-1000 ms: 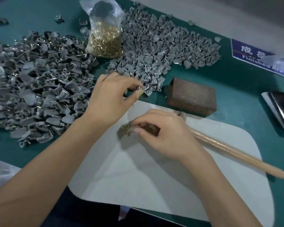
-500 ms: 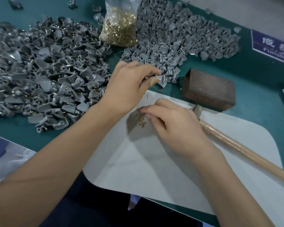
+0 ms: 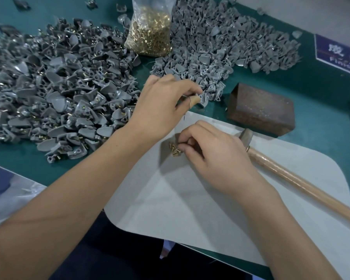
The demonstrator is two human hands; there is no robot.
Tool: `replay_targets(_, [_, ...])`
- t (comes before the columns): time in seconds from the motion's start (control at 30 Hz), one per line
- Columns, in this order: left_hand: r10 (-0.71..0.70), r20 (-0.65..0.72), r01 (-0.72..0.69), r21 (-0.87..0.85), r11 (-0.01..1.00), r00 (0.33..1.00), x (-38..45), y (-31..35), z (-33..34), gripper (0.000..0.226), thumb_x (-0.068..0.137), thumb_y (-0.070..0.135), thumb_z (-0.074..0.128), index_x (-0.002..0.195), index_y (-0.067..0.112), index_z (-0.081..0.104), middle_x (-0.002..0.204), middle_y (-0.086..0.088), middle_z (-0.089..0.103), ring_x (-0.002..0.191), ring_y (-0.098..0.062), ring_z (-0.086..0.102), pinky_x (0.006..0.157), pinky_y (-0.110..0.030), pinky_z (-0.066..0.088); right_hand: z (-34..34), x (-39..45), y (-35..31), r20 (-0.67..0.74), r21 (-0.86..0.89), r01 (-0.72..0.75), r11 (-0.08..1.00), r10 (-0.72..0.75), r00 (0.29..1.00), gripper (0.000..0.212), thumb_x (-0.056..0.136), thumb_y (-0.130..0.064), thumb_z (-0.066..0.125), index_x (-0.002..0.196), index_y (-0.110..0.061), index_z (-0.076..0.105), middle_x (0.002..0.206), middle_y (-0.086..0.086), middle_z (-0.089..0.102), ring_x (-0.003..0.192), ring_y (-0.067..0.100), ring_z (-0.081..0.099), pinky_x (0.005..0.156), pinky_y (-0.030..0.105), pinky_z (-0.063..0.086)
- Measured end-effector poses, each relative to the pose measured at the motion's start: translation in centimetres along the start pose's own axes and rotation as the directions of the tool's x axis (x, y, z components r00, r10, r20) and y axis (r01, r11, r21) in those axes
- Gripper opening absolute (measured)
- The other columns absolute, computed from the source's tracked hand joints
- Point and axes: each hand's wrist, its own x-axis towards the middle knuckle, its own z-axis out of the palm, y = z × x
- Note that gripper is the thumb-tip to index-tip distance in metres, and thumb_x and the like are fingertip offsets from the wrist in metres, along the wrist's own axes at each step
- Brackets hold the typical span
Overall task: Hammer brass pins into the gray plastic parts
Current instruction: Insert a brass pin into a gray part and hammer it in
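Left hand (image 3: 162, 106): pinches one gray plastic part (image 3: 202, 98), as before.
Right hand (image 3: 214, 150): fingertips now pinching among loose brass pins (image 3: 175, 149), 9 o'clock of wooden-handled hammer (image 3: 291, 176).
Meaning: pin insertion next.

Open room on the near and right parts of the white mat (image 3: 200, 209). Blocked on the right by the hammer (image 3: 291, 174) lying across it, behind by the brown block (image 3: 261, 108). Crowded beyond and left by two heaps of gray plastic parts (image 3: 55, 93) flanking the pin bag (image 3: 150, 31).
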Motion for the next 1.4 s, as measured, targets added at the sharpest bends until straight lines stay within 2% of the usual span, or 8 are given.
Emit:
replay_targets(0.17, [-0.007,0.011,0.007,-0.02,1.0,1.0,-0.1,0.1,-0.1,0.021,0.098,0.036,0.066,0.116,0.029,0.072,0.093,0.017,0.066,0.089,-0.001,0.048,0.092,-0.033,0.034,0.2,-0.1,0.7,-0.07,0.107,-0.015,0.994,0.022,0.997,0.002,0.097,-0.033,0.063,0.098,-0.031,0.062,0.091,-0.019,0.056,0.082,0.002,0.049,0.068,0.033,0.044])
replay_targets(0.33, [-0.035,-0.002,0.034,-0.116,0.993,0.999,-0.3,0.4,-0.4,0.02,0.094,0.034,0.072,0.113,0.03,0.073,0.09,0.021,0.064,0.088,-0.001,0.056,0.096,-0.038,0.041,-0.9,-0.3,1.4,-0.23,0.503,0.021,0.864,0.11,0.967,0.013,0.094,-0.011,0.068,0.093,-0.023,0.063,0.086,-0.011,0.065,0.076,0.013,0.062,0.062,0.02,0.045])
replay_targets(0.5, [-0.088,0.024,0.092,-0.304,0.948,0.996,0.2,1.4,-0.2,0.019,0.089,0.035,0.076,0.107,0.03,0.078,0.087,0.027,0.065,0.088,0.0,0.057,0.079,-0.032,0.054,-2.9,-0.1,3.8,-0.442,0.674,0.067,0.736,0.329,0.834,0.018,0.09,-0.009,0.076,0.093,-0.026,0.072,0.08,-0.009,0.07,0.068,0.012,0.063,0.065,0.02,0.049])
replay_targets(0.63, [0.003,0.066,0.019,-0.321,0.947,0.998,3.1,2.8,0.4,0.016,0.09,0.039,0.075,0.104,0.032,0.078,0.09,0.027,0.067,0.091,-0.002,0.056,0.078,-0.017,0.045,-4.1,-0.2,6.3,-0.42,0.776,-0.044,0.629,0.567,0.709,0.013,0.09,-0.012,0.077,0.094,-0.025,0.078,0.078,0.0,0.072,0.056,0.013,0.058,0.055,0.023,0.05])
replay_targets(0.77, [0.079,0.167,-0.018,-0.336,0.942,0.983,6.2,4.1,2.5,0.01,0.093,0.034,0.072,0.103,0.034,0.075,0.087,0.026,0.066,0.087,0.001,0.055,0.076,-0.013,0.042,-4.6,-0.5,7.6,-0.409,0.829,-0.029,0.559,0.641,0.65,0.017,0.092,-0.01,0.075,0.101,-0.024,0.08,0.083,0.004,0.075,0.066,0.012,0.065,0.057,0.023,0.054])
replay_targets(0.9, [0.116,0.232,-0.053,-0.263,0.963,0.966,7.0,4.2,4.6,0.011,0.093,0.033,0.071,0.103,0.039,0.072,0.09,0.023,0.065,0.089,0.008,0.051,0.072,-0.009,0.035,-4.8,-0.7,8.5,-0.427,0.822,-0.026,0.569,0.647,0.632,0.02,0.093,-0.011,0.072,0.102,-0.028,0.081,0.081,0.004,0.074,0.071,0.013,0.067,0.057,0.025,0.056])
replay_targets(1.2, [0.222,0.058,-0.201,-0.25,0.947,0.973,5.7,4.2,5.6,0.014,0.095,0.028,0.071,0.107,0.023,0.077,0.099,0.012,0.07,0.094,-0.009,0.052,0.086,-0.021,0.038,-4.6,-0.9,9.1,-0.581,0.544,-0.158,0.824,0.506,0.637,0.009,0.093,-0.015,0.074,0.098,-0.022,0.077,0.092,-0.012,0.073,0.084,0.008,0.067,0.075,0.015,0.046])
replay_targets(1.4, [0.152,0.008,-0.143,-0.289,0.947,0.988,5.2,4.7,5.9,0.016,0.093,0.027,0.074,0.108,0.022,0.079,0.1,0.01,0.067,0.098,-0.014,0.053,0.089,-0.024,0.04,-4.2,-0.4,8.2,-0.604,0.352,-0.298,0.887,0.459,0.651,0.006,0.093,-0.028,0.074,0.096,-0.033,0.076,0.097,-0.016,0.069,0.1,0.014,0.062,0.082,0.035,0.05])
